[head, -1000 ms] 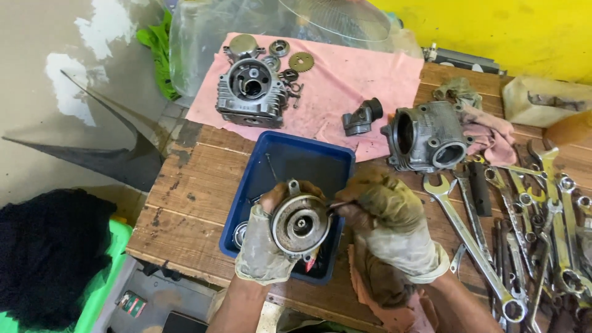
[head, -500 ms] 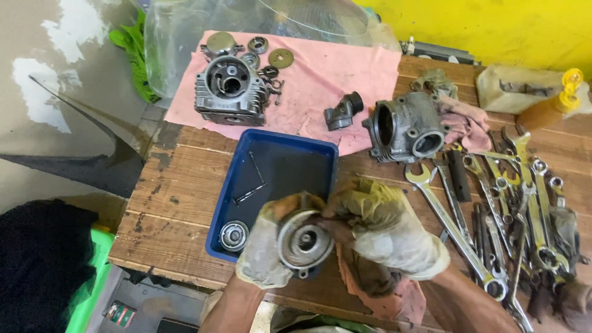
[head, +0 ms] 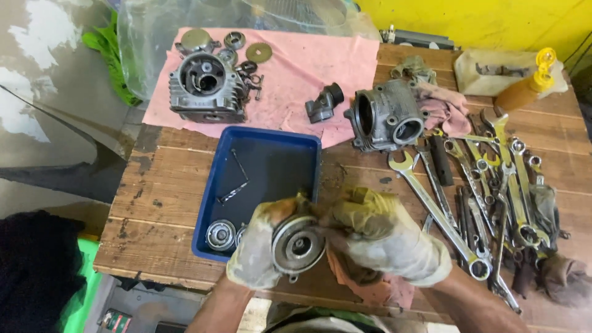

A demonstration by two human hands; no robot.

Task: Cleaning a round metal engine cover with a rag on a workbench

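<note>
Both my hands wear dirty cloth gloves. My left hand (head: 258,253) grips a round metal engine part (head: 299,245) with a central hole, held over the near right corner of a blue plastic tray (head: 262,161). My right hand (head: 382,237) closes on the part's right side from beside it. Inside the tray lie a round bearing (head: 221,234) at the near left and a thin metal rod (head: 235,179). A pink rag (head: 376,290) hangs under my right hand.
On a pink cloth (head: 296,68) at the back sit a finned cylinder head (head: 206,89), small discs and a dark elbow fitting (head: 324,103). A grey engine housing (head: 385,116) stands mid-table. Several spanners (head: 487,185) cover the right side. A bottle with a yellow cap (head: 524,86) stands far right.
The view has shifted, so the table sits further right and lower in frame. My hands keep hold of the round part and have turned it slightly over the tray's corner.
</note>
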